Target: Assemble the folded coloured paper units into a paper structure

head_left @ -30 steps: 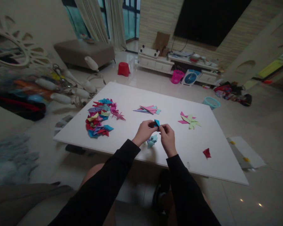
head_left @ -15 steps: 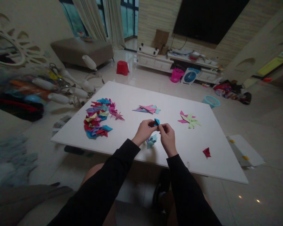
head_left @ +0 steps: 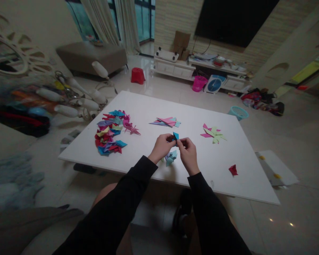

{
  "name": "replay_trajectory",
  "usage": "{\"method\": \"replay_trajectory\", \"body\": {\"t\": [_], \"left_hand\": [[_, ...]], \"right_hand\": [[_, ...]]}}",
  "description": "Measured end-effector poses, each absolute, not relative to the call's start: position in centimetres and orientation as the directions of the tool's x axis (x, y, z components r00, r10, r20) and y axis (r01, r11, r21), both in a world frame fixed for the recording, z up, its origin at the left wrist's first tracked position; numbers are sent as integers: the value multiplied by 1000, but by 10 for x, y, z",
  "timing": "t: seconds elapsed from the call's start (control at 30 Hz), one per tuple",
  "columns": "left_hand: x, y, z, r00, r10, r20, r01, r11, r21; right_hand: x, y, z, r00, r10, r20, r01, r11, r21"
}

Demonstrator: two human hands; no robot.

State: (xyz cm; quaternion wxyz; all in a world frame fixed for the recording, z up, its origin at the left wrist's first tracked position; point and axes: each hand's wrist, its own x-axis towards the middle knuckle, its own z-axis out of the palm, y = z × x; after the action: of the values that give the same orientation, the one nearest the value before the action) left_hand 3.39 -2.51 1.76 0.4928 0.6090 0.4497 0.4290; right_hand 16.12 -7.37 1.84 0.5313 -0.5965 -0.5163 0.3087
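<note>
Two hands share one small blue paper: the left hand and the right hand both pinch the blue paper between thumb and fingers, nearly meeting just above the table. Its point sticks up between the fingertips; the lower part is hidden by them, so the exact fold cannot be told. It looks only partly folded. Well to the left of the hands, a large curved heap of many-coloured folded shapes seems the finished share, with a pink crane at its near-hand edge. Less complete, by their look, are the flat slim stack just beyond the hands, the green and pink pile to their right, the pale blue pieces just below them, and the lone red piece farther right and nearer the body. The table is plain white and smooth, over a shiny tiled floor. Beyond the hands stand a red stool, a pink bin, a fan and a low cabinet, with a dark screen on the wall. The light is dim.
</note>
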Motion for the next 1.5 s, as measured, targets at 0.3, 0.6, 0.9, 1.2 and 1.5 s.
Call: {"method": "replay_trajectory", "body": {"t": [0.3, 0.6, 0.9, 1.2, 1.5], "left_hand": [[34, -25, 19, 231, 969, 84, 122, -114, 986], [30, -29, 19, 219, 970, 107, 128, -137, 982], [31, -27, 21, 226, 968, 106, 111, -133, 985], [32, -26, 24, 242, 963, 117, 149, -156, 976], [30, -32, 17, 334, 913, 234, 378, -357, 854]], "right_hand": [[161, -73, 18, 291, 943, 164, 283, 79, -956], [157, -76, 19, 263, 949, 173, 308, 87, -947], [157, -74, 17, 266, 949, 170, 311, 83, -947], [159, -75, 20, 283, 942, 179, 315, 85, -945], [164, -83, 25, 259, 943, 208, 309, 123, -943]]}}
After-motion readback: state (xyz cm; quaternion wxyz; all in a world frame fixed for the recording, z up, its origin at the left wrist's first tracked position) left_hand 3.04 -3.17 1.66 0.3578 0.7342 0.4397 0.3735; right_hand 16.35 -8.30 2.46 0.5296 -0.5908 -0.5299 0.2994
